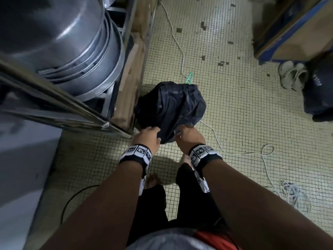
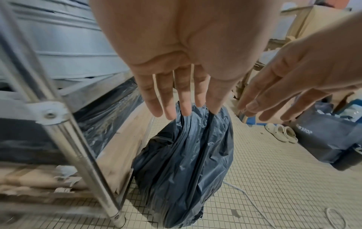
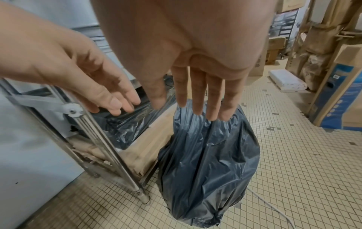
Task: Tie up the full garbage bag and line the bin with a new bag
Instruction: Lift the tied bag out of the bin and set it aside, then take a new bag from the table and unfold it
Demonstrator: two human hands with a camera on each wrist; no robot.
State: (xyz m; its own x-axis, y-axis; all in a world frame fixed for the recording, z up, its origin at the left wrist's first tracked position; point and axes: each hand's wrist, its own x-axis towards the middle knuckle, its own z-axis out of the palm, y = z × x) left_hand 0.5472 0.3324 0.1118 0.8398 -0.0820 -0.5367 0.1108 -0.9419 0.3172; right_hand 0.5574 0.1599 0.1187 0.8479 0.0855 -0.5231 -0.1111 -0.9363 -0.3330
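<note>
A full black garbage bag stands on the tiled floor beside a metal rack, its top gathered into folds. Both my hands hover at that gathered top. My left hand has straight fingers pointing down, and their tips reach the bag's bunched top. My right hand also has straight fingers, with tips at the folds of the bag. Neither hand curls round the plastic. No bin shows in any view.
A steel rack with stacked metal tubs stands close on the left, its post near the bag. A white cable trails across the floor. At the right are a cardboard box, white shoes and a dark bag.
</note>
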